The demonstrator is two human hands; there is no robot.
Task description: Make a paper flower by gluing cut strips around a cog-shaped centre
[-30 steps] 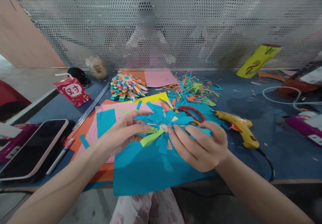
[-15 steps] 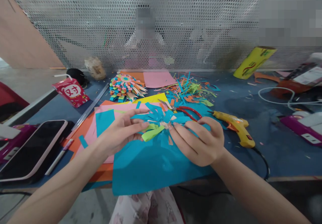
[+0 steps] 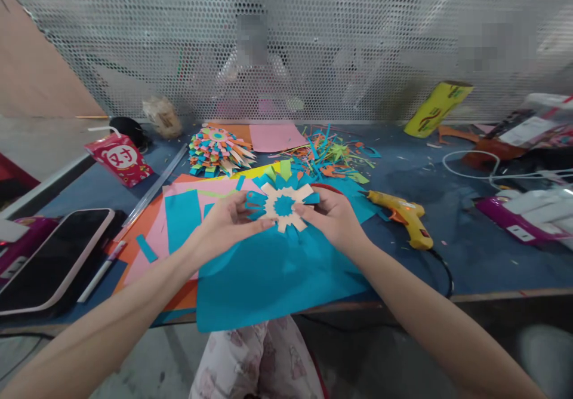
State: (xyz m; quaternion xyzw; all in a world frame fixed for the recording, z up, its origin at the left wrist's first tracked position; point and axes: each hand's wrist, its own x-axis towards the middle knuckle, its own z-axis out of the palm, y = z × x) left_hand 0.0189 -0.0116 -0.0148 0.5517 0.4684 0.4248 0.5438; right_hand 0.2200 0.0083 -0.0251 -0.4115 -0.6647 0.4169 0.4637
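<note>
A layered paper flower (image 3: 270, 209) is held over a large blue paper sheet (image 3: 277, 279). Its cream ring faces up around a blue centre, with blue and green petals sticking out behind. My left hand (image 3: 235, 217) pinches the flower's left side, thumb on top. On the right side, my right hand (image 3: 329, 212) grips it between thumb and fingers. Behind the hands lies a finished-looking multicoloured paper flower (image 3: 219, 148), beside a heap of thin paper scraps (image 3: 329, 153). Red scissor handles (image 3: 329, 189) show partly behind my right hand.
A yellow glue gun (image 3: 405, 212) with a black cord lies right of the sheets. At left are a phone (image 3: 56, 261), a white pen (image 3: 99, 273), a clear ruler (image 3: 156, 184) and a red drink carton (image 3: 120, 159). A yellow tube (image 3: 437, 109) leans at the back.
The flower now shows its cream ring facing up, where loose blue and green petals showed before. Both hands have shifted to grip its sides. The view has moved slightly.
</note>
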